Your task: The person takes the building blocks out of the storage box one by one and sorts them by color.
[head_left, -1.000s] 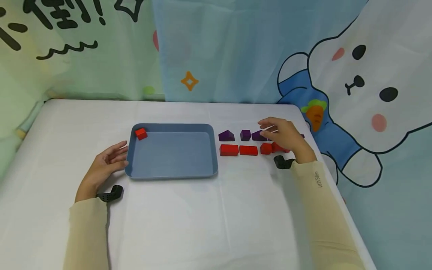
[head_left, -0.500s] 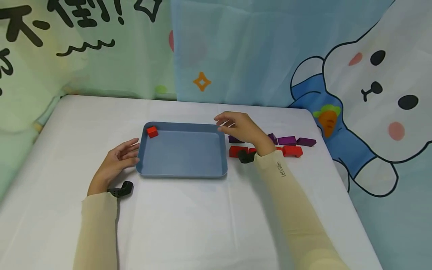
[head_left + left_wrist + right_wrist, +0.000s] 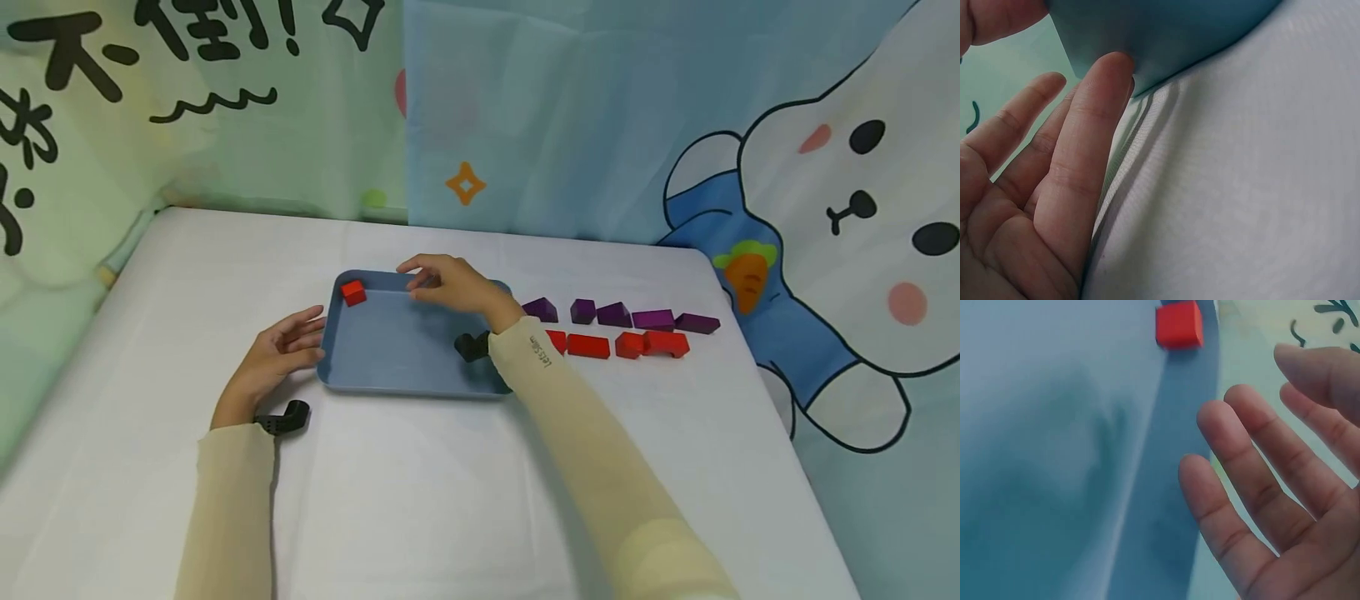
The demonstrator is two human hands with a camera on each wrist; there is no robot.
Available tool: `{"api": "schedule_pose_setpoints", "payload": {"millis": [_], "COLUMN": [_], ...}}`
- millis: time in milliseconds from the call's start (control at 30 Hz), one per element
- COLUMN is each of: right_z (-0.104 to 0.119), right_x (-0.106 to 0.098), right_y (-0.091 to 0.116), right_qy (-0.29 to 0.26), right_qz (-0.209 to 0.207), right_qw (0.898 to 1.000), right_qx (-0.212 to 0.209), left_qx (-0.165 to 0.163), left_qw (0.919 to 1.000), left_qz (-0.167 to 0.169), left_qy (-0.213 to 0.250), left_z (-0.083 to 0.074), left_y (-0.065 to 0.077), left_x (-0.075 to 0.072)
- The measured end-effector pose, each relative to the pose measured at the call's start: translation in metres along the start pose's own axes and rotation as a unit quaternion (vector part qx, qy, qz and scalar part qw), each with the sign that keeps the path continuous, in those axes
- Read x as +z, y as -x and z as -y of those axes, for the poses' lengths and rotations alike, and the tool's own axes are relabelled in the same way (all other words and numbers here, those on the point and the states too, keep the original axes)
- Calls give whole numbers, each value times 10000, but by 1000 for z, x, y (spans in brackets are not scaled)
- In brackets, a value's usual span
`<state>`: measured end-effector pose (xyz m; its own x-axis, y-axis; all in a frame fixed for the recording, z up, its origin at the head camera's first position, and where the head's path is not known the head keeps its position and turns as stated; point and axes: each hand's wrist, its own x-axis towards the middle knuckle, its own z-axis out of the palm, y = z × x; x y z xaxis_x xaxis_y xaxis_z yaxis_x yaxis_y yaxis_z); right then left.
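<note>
A small red block (image 3: 353, 292) lies in the far left corner of the blue-grey tray (image 3: 390, 350). At the tray's left side rests my left hand (image 3: 272, 362), its fingers extended; in the left wrist view a fingertip meets the tray's wall (image 3: 1166, 37). Over the tray's far side hovers my right hand (image 3: 459, 290), to the right of the red block. From the right wrist view, its fingers (image 3: 1260, 481) are loosely bent and nothing sits between them and the thumb. That view also shows the red block (image 3: 1177, 325) beyond the fingertips.
Right of the tray, several purple blocks (image 3: 613, 314) form a back row, with several red blocks (image 3: 588, 346) in front. My right forearm hides part of the red row. A white cloth (image 3: 420, 500) covers the table; a printed curtain (image 3: 555, 125) hangs behind it.
My right hand has moved left, from above the block rows to above the tray, with nothing visible in it. The left hand stays by the tray. The head view has shifted slightly.
</note>
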<state>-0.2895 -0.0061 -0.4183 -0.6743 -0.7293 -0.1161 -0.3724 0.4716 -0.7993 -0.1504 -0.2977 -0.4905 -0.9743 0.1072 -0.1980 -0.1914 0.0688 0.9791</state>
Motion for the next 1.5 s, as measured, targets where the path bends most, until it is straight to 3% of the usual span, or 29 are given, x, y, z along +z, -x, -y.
{"api": "schedule_pose_setpoints", "payload": {"millis": [500, 867, 1100, 1500], "right_z": [9, 9, 11, -1], "right_x": [46, 65, 54, 4], "right_y": [-61, -73, -62, -1], "right_qy": [163, 721, 904, 427], "right_qz": [212, -353, -465, -850], "right_qw": [9981, 9920, 9909, 9926], "right_qx": [563, 972, 884, 756], "left_qx": [172, 177, 131, 84], "left_qw": [9995, 9997, 9998, 9999], "left_qz": [28, -4, -2, 67], "left_qy": [247, 177, 133, 92], "left_z": [6, 8, 5, 1], "left_y": [-5, -7, -6, 1], "left_x": [-5, -4, -4, -2]}}
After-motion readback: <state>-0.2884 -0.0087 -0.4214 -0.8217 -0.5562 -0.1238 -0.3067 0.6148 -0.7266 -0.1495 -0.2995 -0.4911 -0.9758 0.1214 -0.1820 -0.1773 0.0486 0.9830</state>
